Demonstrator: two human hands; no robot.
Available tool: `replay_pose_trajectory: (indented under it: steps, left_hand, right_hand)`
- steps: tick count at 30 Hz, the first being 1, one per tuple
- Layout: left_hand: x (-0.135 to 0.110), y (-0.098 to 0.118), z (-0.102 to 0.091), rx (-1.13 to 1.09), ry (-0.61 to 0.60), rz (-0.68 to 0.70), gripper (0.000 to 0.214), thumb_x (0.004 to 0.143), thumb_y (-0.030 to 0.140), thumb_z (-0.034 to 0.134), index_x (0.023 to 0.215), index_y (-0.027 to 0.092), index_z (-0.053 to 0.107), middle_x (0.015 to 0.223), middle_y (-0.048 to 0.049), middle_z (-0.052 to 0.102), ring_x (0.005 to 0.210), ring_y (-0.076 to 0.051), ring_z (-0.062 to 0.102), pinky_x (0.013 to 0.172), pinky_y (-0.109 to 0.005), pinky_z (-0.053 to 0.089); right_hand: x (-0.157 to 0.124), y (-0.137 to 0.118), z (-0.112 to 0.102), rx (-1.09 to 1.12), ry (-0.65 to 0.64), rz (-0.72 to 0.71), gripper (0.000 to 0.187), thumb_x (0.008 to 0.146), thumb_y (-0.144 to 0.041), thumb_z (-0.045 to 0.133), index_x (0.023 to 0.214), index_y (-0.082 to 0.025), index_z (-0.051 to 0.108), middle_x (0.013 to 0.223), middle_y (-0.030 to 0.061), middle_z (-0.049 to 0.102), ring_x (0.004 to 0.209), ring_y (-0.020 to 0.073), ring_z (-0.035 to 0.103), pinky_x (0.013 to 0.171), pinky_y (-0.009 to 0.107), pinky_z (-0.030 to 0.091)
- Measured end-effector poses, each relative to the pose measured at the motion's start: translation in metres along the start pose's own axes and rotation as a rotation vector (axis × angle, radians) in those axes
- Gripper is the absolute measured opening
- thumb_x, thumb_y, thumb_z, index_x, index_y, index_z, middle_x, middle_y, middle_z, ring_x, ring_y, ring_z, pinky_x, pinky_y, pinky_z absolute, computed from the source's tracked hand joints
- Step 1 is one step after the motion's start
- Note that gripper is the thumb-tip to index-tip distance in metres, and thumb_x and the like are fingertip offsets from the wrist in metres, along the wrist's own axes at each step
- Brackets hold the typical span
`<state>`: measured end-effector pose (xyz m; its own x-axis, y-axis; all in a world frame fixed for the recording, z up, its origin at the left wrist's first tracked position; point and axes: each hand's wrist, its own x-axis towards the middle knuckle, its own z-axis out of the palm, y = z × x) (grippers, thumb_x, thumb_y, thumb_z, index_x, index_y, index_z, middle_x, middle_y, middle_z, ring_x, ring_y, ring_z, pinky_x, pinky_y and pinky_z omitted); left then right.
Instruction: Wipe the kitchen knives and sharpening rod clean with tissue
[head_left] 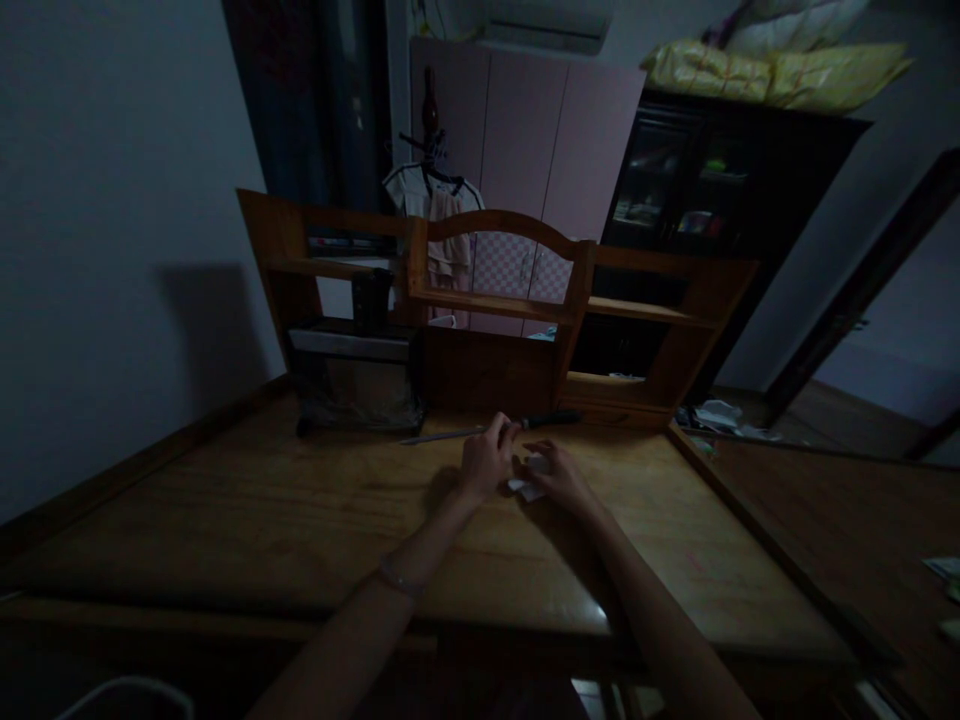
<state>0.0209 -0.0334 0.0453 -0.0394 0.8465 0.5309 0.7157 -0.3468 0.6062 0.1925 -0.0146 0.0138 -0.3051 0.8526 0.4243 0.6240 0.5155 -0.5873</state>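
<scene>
A long thin tool with a grey, blade-like shaft and a black handle (556, 418) lies across the desk, its tip to the left. My left hand (486, 462) is closed right over the middle of it, fingertips pinched together. Whether those fingers grip the shaft or something small cannot be made out. Just to the right, my right hand (556, 476) curls its fingers over a crumpled white piece of paper or tissue (531, 490) near the desktop. Part of the white piece is hidden beneath the fingers.
The wooden desk (300, 520) has a raised shelf unit (499, 300) along its back. A boxy dark appliance (360, 375) stands at the back left, with a small black box (371, 298) above it. A raised wooden edge (739, 520) runs along the right side.
</scene>
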Motion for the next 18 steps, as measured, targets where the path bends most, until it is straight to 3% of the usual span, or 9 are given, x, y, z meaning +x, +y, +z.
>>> replay_pose_trajectory:
  steps: [3,6,7,9,12,14,16,18]
  left_hand:
    - [-0.001,0.002,-0.002,0.026,0.018,0.028,0.025,0.094,0.042,0.035,0.092,0.024,0.053,0.081,-0.0002,0.066,0.075,-0.015,0.060,0.063,-0.022,0.034]
    - [-0.001,0.002,-0.003,0.038,0.025,0.035,0.024,0.093,0.042,0.036,0.092,0.024,0.053,0.083,-0.0001,0.067,0.076,-0.015,0.060,0.066,-0.022,0.035]
    - [-0.001,0.002,-0.004,0.045,0.027,0.032,0.024,0.093,0.042,0.036,0.092,0.024,0.053,0.082,-0.0002,0.067,0.076,-0.015,0.060,0.067,-0.022,0.035]
    - [-0.001,0.002,-0.005,0.066,0.028,0.016,0.025,0.093,0.042,0.036,0.092,0.025,0.054,0.081,-0.0006,0.067,0.076,-0.016,0.060,0.067,-0.022,0.035]
    - [-0.001,0.002,-0.005,0.112,0.000,0.011,0.027,0.094,0.042,0.034,0.094,0.025,0.055,0.082,-0.0021,0.067,0.079,-0.017,0.060,0.070,-0.023,0.036]
    - [-0.001,0.002,-0.004,0.156,-0.035,0.043,0.027,0.093,0.042,0.035,0.095,0.025,0.056,0.083,-0.0034,0.067,0.082,-0.018,0.060,0.072,-0.024,0.037]
    - [-0.002,0.002,-0.002,0.200,-0.082,0.078,0.027,0.092,0.043,0.037,0.096,0.025,0.057,0.082,-0.0042,0.067,0.084,-0.019,0.060,0.073,-0.025,0.037]
    - [-0.004,0.002,0.000,0.229,-0.128,0.122,0.026,0.092,0.043,0.038,0.096,0.025,0.057,0.081,-0.0045,0.067,0.084,-0.020,0.060,0.074,-0.026,0.038]
  right_hand:
    - [0.001,0.001,-0.006,-0.036,-0.026,0.176,0.037,0.069,-0.048,0.066,0.087,-0.015,0.067,0.079,0.0055,0.066,0.071,0.0187,0.061,0.060,0.026,0.045]
    - [0.003,0.008,-0.013,0.080,-0.169,0.212,0.027,0.066,-0.041,0.068,0.075,-0.016,0.065,0.070,0.0019,0.065,0.063,0.0165,0.059,0.052,0.023,0.041]
    - [0.004,0.011,-0.015,0.133,-0.160,0.216,0.024,0.066,-0.038,0.068,0.074,-0.016,0.065,0.070,0.0017,0.065,0.064,0.0165,0.059,0.052,0.022,0.041]
    - [0.005,0.019,-0.021,0.204,0.030,0.258,0.024,0.068,-0.038,0.064,0.077,-0.016,0.063,0.073,0.0027,0.065,0.066,0.0173,0.059,0.054,0.024,0.042]
    - [0.004,0.025,-0.035,0.148,0.588,0.363,0.034,0.076,-0.047,0.056,0.089,-0.016,0.060,0.079,0.0055,0.064,0.068,0.0184,0.057,0.056,0.026,0.042]
    - [0.002,0.022,-0.044,0.059,0.848,0.391,0.041,0.082,-0.051,0.048,0.094,-0.014,0.059,0.081,0.0072,0.064,0.070,0.0192,0.056,0.058,0.026,0.042]
    - [0.000,0.011,-0.047,0.011,0.895,0.340,0.044,0.087,-0.051,0.042,0.095,-0.013,0.062,0.082,0.0090,0.065,0.074,0.0206,0.058,0.062,0.028,0.042]
    - [-0.001,-0.004,-0.043,0.008,0.762,0.207,0.043,0.090,-0.048,0.039,0.100,-0.014,0.064,0.088,0.0093,0.068,0.079,0.0219,0.060,0.068,0.029,0.044]
